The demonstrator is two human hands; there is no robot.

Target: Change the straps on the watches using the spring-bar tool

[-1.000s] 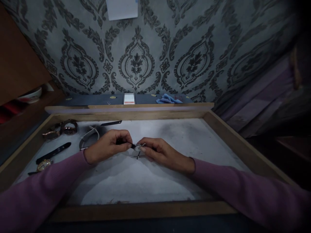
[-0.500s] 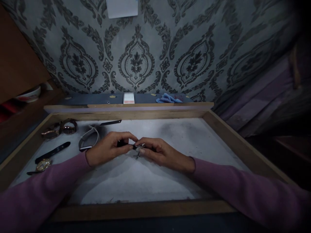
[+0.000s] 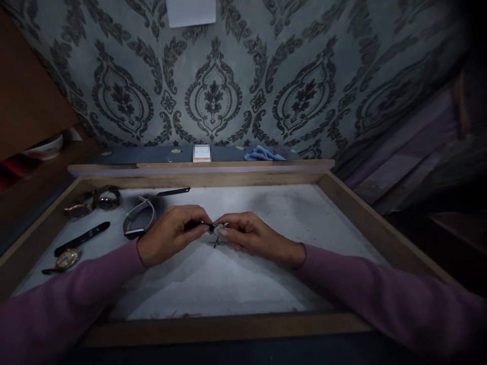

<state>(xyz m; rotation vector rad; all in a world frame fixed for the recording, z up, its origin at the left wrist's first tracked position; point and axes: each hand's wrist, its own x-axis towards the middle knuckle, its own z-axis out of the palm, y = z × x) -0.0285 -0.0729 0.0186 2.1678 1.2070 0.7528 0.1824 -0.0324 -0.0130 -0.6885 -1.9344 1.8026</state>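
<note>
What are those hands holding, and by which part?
Left hand: black strap, near its end. Right hand: small silvery metal piece, exact grip spot unclear.

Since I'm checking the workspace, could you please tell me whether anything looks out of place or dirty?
The white tray floor looks grubby: there's a dark patch beyond the right hand, perhaps stain or shadow, and small dark debris lies along the near edge, odd against the pale surface.

I see grey-blue wallpaper [image 3: 213, 96] covered in darker damask medallions, a blue cloth [image 3: 262, 153], mauve sleeves [image 3: 106, 268], and a white surface [image 3: 228, 289] inside a brown wooden frame [image 3: 213, 328]. The held strap [image 3: 211, 229] reads black to me; one wristwatch [image 3: 68, 258] shows gold.
</note>
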